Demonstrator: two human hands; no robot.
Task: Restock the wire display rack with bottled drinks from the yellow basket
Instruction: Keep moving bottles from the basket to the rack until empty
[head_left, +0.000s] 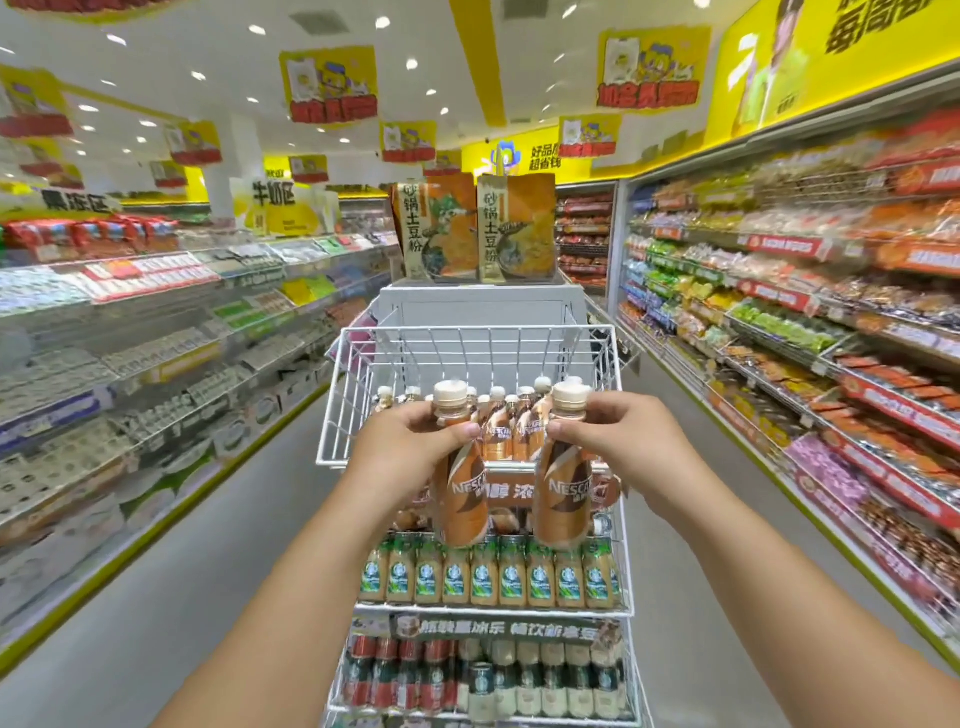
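The white wire rack (613, 364) stands just beyond the hands. Its top basket holds brown coffee bottles (511, 415) behind the fingers. Below the hands, one tier carries green-label bottles (485, 574), the next darker bottles (395, 675).

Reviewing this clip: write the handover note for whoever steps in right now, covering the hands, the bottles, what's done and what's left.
Left hand grips one brown coffee bottle by the neck; right hand grips a second one.
Both are held upright in front of the wire rack's top basket, which already holds a partial batch of matching bottles at the back.
Lower shelves look full.
Left: set these two in the top basket.
The yellow basket is out of view.
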